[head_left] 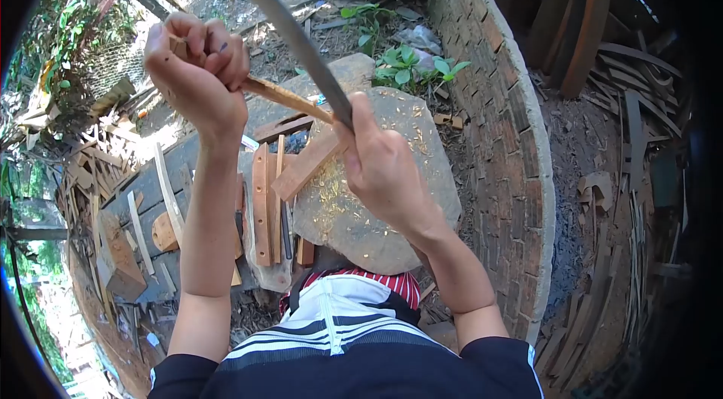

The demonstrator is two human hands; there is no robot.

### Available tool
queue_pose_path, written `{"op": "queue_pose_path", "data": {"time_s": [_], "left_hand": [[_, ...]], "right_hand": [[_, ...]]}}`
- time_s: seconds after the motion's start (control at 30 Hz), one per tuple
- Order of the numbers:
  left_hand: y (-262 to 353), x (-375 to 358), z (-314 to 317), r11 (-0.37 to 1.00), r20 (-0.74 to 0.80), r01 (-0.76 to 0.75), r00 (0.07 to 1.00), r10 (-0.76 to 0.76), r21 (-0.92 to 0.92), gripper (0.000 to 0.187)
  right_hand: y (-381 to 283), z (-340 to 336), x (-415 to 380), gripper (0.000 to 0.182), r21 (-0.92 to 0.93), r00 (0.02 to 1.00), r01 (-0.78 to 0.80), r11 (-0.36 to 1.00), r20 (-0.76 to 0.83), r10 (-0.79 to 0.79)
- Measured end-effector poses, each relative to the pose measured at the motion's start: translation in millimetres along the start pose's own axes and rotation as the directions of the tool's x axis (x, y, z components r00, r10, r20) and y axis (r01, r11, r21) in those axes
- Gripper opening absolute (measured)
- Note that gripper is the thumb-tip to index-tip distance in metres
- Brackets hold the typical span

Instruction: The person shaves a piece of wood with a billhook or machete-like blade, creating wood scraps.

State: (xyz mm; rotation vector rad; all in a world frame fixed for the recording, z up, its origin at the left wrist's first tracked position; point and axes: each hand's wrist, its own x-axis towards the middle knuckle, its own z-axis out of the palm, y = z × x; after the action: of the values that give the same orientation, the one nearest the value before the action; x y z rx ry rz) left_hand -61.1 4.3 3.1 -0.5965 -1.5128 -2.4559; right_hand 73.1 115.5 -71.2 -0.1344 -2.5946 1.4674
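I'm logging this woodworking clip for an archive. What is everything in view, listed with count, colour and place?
wooden stick: one, light brown, gripped at its upper end by the left hand, slanting down to the stone
machete: one, grey curved blade, raised above the stick
flat stone: one, grey-tan, centre, sprinkled with shavings
wood pieces: several, brown, left of the stone
brick wall: one, reddish brown, curving at the right
green plants: a few, beyond the stone
wood scraps: many, dark, far right
left hand: closed around the stick
right hand: closed around the machete handle
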Motion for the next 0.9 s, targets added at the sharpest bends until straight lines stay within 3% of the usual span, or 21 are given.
{"op": "queue_pose_path", "data": {"time_s": [0.07, 0.17, 0.2, 0.23, 0.37, 0.43, 0.47, 0.53, 0.57, 0.63, 0.7, 0.83, 0.9], "left_hand": [[-2, -2, 2, 1.0, 0.037, -0.012, 0.999, 0.013, -0.028, 0.037], [-2, -4, -3, 1.0, 0.011, -0.006, 1.0, 0.006, -0.02, 0.036], [0, 0, -2, 1.0, 0.015, -0.012, 1.0, 0.013, -0.023, 0.036], [0, 1, -2, 1.0, -0.001, 0.004, 1.0, -0.004, -0.024, 0.037], [-4, 7, 3, 1.0, 0.057, -0.019, 0.998, 0.018, 0.019, 0.037], [-5, 2, 4, 0.999, 0.059, -0.008, 0.998, 0.006, 0.032, 0.036], [-4, 1, 8, 0.999, 0.04, -0.001, 0.999, -0.001, 0.053, 0.038], [-5, 0, 10, 0.999, 0.08, -0.013, 0.997, 0.01, 0.035, 0.039], [-6, 1, 8, 0.999, 0.079, -0.024, 0.997, 0.021, 0.031, 0.039], [-10, 2, 2, 0.996, 0.064, -0.071, 0.996, 0.068, 0.049, 0.04], [-6, 5, -6, 1.0, 0.024, -0.004, 1.0, 0.004, -0.021, 0.04], [-6, 9, -2, 1.0, 0.031, 0.0, 1.0, 0.0, 0.009, 0.039], [-7, 11, 3, 1.0, 0.038, 0.006, 0.999, -0.007, 0.018, 0.039]], "right_hand": [[14, 9, 0, 0.022, 0.011, 0.996, 0.048, 0.999, -0.074, -0.047], [64, 38, 1, 0.02, -0.179, 0.999, -0.041, 0.983, -0.033, 0.035], [66, 37, 3, 0.03, -0.14, 0.999, -0.054, 0.989, -0.008, 0.053], [66, 37, 1, 0.04, -0.097, 0.997, -0.077, 0.992, 0.023, 0.079], [33, 12, 6, 0.038, -0.184, 0.999, -0.031, 0.982, 0.034, 0.038], [4, -5, 4, 0.032, -0.056, 0.999, 0.0, 0.998, -0.035, -0.002], [6, -2, 3, 0.032, -0.054, 1.0, -0.002, 0.999, -0.021, 0.001], [15, 5, 3, 0.025, -0.106, 0.987, 0.063, 0.992, -0.144, -0.078], [32, 16, 3, 0.024, -0.143, 0.998, -0.064, 0.988, -0.038, 0.059], [95, 41, -2, 0.026, -0.184, 0.991, -0.121, 0.976, 0.041, 0.13], [113, 42, -11, 0.027, -0.242, 0.935, -0.293, 0.925, 0.128, 0.33], [95, 29, -16, 0.039, -0.19, 0.931, -0.31, 0.932, 0.141, 0.338], [52, 6, -3, 0.041, -0.071, 0.982, -0.178, 0.981, 0.042, 0.182]]}}
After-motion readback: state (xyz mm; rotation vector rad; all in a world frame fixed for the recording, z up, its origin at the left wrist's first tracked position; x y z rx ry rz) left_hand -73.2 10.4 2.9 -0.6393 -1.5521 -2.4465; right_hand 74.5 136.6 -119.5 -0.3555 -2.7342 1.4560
